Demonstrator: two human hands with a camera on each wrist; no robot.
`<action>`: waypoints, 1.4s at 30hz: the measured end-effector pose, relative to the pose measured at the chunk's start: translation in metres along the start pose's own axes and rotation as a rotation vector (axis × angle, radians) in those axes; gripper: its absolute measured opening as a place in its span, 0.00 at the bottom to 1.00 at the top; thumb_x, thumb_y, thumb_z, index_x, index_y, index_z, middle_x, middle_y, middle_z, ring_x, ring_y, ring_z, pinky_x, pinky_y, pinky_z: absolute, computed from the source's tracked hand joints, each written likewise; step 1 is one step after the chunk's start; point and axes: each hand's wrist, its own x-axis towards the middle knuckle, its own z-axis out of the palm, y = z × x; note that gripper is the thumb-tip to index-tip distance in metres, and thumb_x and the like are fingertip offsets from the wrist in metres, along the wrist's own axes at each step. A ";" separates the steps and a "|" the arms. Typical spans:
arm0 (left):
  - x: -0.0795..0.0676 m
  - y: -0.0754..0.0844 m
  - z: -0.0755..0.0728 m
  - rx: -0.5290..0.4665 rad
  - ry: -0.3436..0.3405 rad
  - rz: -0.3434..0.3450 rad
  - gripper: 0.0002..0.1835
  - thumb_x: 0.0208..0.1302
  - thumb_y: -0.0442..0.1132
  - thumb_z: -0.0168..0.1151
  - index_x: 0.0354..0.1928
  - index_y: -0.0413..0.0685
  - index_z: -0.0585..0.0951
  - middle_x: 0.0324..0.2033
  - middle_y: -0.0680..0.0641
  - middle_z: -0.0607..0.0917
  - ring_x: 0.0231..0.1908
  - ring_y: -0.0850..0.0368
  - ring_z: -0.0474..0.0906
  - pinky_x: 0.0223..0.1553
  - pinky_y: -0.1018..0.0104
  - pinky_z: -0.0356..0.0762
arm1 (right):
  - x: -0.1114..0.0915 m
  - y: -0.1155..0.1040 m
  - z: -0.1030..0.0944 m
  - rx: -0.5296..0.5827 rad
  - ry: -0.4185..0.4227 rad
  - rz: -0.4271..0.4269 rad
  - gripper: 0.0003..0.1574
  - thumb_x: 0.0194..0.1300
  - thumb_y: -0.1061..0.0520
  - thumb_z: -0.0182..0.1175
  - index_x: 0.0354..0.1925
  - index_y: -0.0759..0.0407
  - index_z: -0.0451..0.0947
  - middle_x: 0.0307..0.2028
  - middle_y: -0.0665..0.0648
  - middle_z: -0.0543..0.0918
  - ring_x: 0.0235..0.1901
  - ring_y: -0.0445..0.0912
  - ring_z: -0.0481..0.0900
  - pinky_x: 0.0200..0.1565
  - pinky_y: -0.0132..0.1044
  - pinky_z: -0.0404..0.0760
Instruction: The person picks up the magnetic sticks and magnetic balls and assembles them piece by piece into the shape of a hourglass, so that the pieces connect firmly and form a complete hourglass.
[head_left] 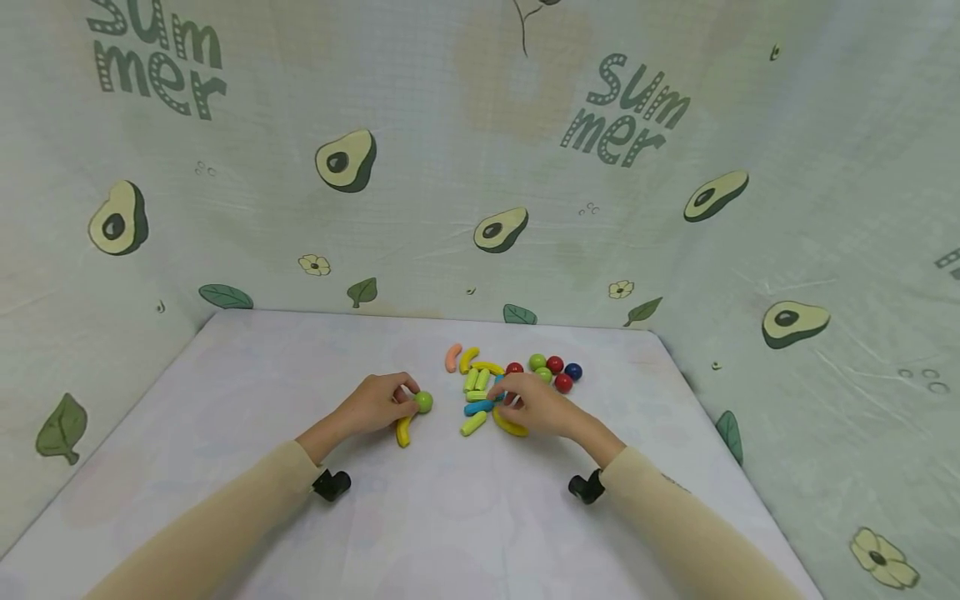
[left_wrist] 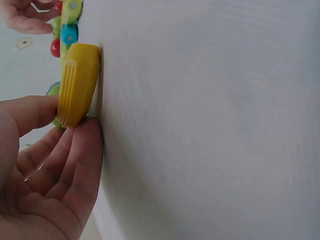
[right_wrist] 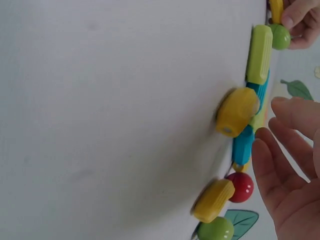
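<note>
My left hand [head_left: 378, 403] pinches a green toy ball [head_left: 423, 402] between thumb and fingertips, at the left of the toys. A curved, ribbed yellow banana-shaped piece [left_wrist: 79, 85] lies right beside those fingers and partly hides the ball in the left wrist view. Over the cluster's near side is my right hand [head_left: 542, 406], its thumb and fingers spread apart with nothing between them. Closest to it are a yellow banana-shaped piece [right_wrist: 237, 112], a blue piece [right_wrist: 243, 145] and a light green piece [right_wrist: 260, 55]. In the head view this hand covers part of the cluster.
Behind lie a pink curved piece [head_left: 453, 357] and a yellow one [head_left: 468, 360]. Red balls [head_left: 563, 383], green balls [head_left: 537, 362] and a dark blue ball [head_left: 573, 372] sit at the right. A printed cloth wall [head_left: 420, 275] stands behind the white table [head_left: 420, 533].
</note>
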 end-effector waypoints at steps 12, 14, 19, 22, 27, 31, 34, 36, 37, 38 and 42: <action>0.001 0.002 0.001 0.007 -0.002 -0.015 0.14 0.72 0.42 0.70 0.55 0.47 0.84 0.34 0.52 0.85 0.28 0.58 0.80 0.32 0.65 0.80 | -0.015 0.024 -0.002 -0.039 -0.016 -0.054 0.19 0.70 0.68 0.67 0.57 0.55 0.86 0.54 0.53 0.86 0.47 0.53 0.81 0.51 0.44 0.87; 0.001 0.002 0.001 0.006 -0.001 -0.017 0.14 0.72 0.42 0.70 0.55 0.47 0.84 0.34 0.52 0.85 0.28 0.58 0.80 0.32 0.65 0.80 | -0.016 0.024 0.000 -0.036 -0.033 -0.055 0.20 0.70 0.68 0.68 0.57 0.54 0.85 0.55 0.52 0.86 0.48 0.51 0.82 0.52 0.41 0.87; 0.001 0.001 0.001 0.007 0.002 -0.011 0.14 0.72 0.42 0.70 0.55 0.47 0.84 0.34 0.52 0.85 0.28 0.58 0.80 0.32 0.64 0.80 | -0.017 0.022 0.004 -0.016 -0.058 -0.060 0.21 0.70 0.67 0.69 0.58 0.53 0.85 0.56 0.51 0.85 0.52 0.49 0.81 0.54 0.41 0.86; 0.001 0.000 0.001 0.007 0.004 -0.010 0.14 0.72 0.42 0.70 0.55 0.47 0.84 0.34 0.52 0.85 0.28 0.58 0.80 0.32 0.64 0.80 | -0.017 0.020 0.007 -0.024 -0.073 -0.071 0.20 0.69 0.66 0.69 0.57 0.53 0.86 0.57 0.51 0.85 0.54 0.48 0.79 0.54 0.41 0.86; 0.001 -0.001 0.001 0.003 0.002 -0.007 0.14 0.72 0.42 0.70 0.55 0.47 0.84 0.33 0.52 0.85 0.27 0.58 0.80 0.31 0.64 0.80 | -0.016 0.018 0.010 -0.066 -0.098 -0.077 0.16 0.69 0.61 0.71 0.54 0.49 0.88 0.55 0.47 0.84 0.54 0.44 0.78 0.53 0.38 0.85; 0.001 -0.001 0.001 0.005 0.002 -0.001 0.14 0.72 0.42 0.70 0.55 0.46 0.84 0.33 0.52 0.85 0.27 0.58 0.79 0.31 0.64 0.79 | -0.015 0.016 0.011 -0.086 -0.108 -0.072 0.13 0.70 0.59 0.72 0.52 0.48 0.89 0.51 0.45 0.84 0.51 0.43 0.79 0.52 0.35 0.84; 0.001 -0.001 0.001 0.008 0.002 -0.005 0.14 0.72 0.41 0.70 0.55 0.47 0.84 0.33 0.52 0.85 0.27 0.58 0.79 0.31 0.64 0.79 | -0.015 0.016 0.012 -0.092 -0.115 -0.066 0.12 0.70 0.58 0.72 0.51 0.48 0.89 0.48 0.45 0.84 0.48 0.43 0.79 0.52 0.34 0.84; 0.001 -0.001 0.001 0.010 0.001 -0.008 0.14 0.72 0.42 0.70 0.55 0.47 0.83 0.33 0.52 0.84 0.27 0.58 0.79 0.31 0.64 0.79 | -0.015 0.016 0.012 -0.095 -0.117 -0.073 0.12 0.70 0.57 0.73 0.51 0.48 0.89 0.47 0.45 0.84 0.47 0.42 0.79 0.52 0.33 0.84; 0.001 -0.001 0.001 0.010 0.001 -0.010 0.14 0.72 0.42 0.70 0.55 0.47 0.83 0.32 0.52 0.84 0.27 0.58 0.79 0.31 0.64 0.79 | -0.015 0.016 0.012 -0.098 -0.117 -0.077 0.12 0.70 0.58 0.73 0.51 0.48 0.89 0.47 0.45 0.84 0.47 0.42 0.79 0.52 0.34 0.85; 0.001 -0.001 0.001 0.011 0.001 -0.010 0.14 0.72 0.42 0.70 0.55 0.47 0.83 0.32 0.52 0.84 0.27 0.58 0.79 0.31 0.64 0.79 | -0.015 0.016 0.012 -0.098 -0.117 -0.079 0.12 0.70 0.58 0.73 0.51 0.48 0.89 0.47 0.45 0.84 0.47 0.42 0.79 0.52 0.34 0.85; 0.001 -0.003 0.002 0.011 0.002 -0.007 0.15 0.72 0.41 0.70 0.57 0.47 0.83 0.31 0.52 0.84 0.26 0.58 0.79 0.31 0.64 0.78 | -0.016 0.016 0.012 -0.103 -0.118 -0.091 0.12 0.70 0.58 0.73 0.50 0.49 0.89 0.46 0.44 0.86 0.46 0.42 0.80 0.52 0.37 0.85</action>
